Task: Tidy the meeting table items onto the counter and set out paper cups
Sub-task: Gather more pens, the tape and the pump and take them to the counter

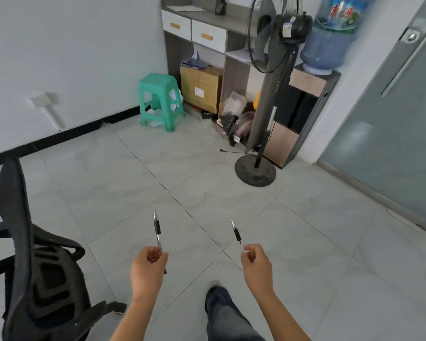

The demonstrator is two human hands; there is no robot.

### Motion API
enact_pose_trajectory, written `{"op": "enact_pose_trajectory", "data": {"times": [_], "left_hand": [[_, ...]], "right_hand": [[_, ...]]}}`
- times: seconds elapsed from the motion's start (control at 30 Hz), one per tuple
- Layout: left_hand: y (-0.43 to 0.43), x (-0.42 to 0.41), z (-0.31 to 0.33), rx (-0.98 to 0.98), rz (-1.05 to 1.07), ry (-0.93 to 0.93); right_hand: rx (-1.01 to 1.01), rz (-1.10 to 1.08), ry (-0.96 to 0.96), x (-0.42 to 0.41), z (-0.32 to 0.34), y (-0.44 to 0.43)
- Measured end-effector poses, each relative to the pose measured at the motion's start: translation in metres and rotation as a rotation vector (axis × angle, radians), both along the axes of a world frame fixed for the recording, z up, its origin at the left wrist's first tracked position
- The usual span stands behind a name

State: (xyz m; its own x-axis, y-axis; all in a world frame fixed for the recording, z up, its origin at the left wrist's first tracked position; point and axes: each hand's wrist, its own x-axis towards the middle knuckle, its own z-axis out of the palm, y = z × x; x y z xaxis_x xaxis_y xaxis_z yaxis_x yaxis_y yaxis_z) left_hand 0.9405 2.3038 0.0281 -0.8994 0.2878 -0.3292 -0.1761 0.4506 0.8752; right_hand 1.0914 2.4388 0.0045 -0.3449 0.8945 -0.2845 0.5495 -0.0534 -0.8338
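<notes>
I see my left hand [146,267] low in the middle of the view, with its fingers and thumb pinched around the back end of a pen [157,228]. The tip of this pen points up and away from me. My right hand [256,264] is just to the side of it, and its fingers pinch a second pen [236,232] the same way, tip up and leaning a little to the left. The two pens are apart and do not touch. Both are held up in the air over the grey tiled floor [207,183]. Below my hands I can see a leg in blue jeans [221,313]. A black office chair [35,267] stands close on my left. Far ahead, against the wall, is the grey counter [207,14] with two white drawers [194,29] under its top. A small black pen cup [220,6] sits on the counter top, and some paper lies near it. Under the counter there is a brown cardboard box [201,88], and a green plastic stool [160,99] stands beside it. A tall black fan [273,33] stands in front of the counter on a round base. Next to the fan is a water machine [303,112] with a big blue bottle [330,33] on top. A frosted glass door [391,119] is on the right. The pens are well apart from the counter.
</notes>
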Motion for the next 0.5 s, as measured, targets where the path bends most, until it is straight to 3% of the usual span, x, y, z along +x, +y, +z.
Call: {"op": "enact_pose_trajectory", "data": {"times": [0.23,0.5], "left_hand": [[0.119,-0.097,0.03,0.08,0.127,0.047],[0.152,-0.215,0.011,0.012,0.366,0.009]], "right_hand": [[0.037,0.068,0.059,-0.122,0.026,0.147],[-0.04,0.155,-0.038,-0.252,-0.002,0.2]]}}
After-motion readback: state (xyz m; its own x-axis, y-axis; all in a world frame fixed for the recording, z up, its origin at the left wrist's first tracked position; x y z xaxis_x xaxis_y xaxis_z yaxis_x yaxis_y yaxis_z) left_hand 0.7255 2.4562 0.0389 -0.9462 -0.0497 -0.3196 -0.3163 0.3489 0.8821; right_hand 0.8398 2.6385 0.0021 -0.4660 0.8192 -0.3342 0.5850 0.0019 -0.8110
